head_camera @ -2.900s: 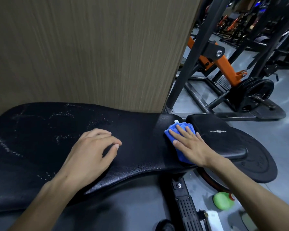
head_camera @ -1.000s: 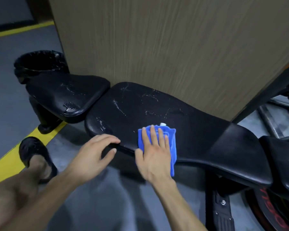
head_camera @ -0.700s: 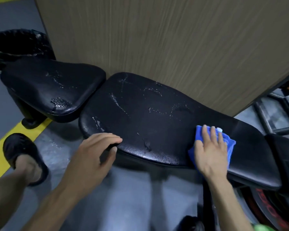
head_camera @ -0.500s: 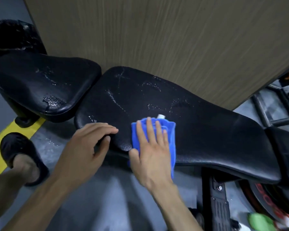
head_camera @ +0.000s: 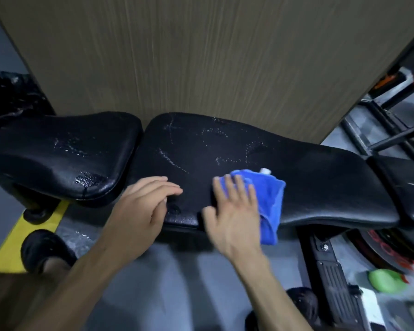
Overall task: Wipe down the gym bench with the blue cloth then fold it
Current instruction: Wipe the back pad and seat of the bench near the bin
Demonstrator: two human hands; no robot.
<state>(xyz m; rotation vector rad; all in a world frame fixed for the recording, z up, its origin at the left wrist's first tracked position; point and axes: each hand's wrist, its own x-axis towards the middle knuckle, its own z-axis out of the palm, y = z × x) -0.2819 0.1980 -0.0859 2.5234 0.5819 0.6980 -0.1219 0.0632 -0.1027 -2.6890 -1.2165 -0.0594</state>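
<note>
A person leans over a long black padded gym bench [head_camera: 308, 177] set against a wood-grain wall panel [head_camera: 201, 56]. The right hand [head_camera: 234, 211], fingers straight and spread, presses a blue cloth [head_camera: 270, 201] flat on the near edge of the main pad; part of the cloth hangs over that edge. The left hand [head_camera: 144, 206] rests on the pad just beside it, fingers loosely bent, holding nothing. Wet streaks glisten on the pad. A green bottle [head_camera: 385, 280] lies on the floor at lower right.
</note>
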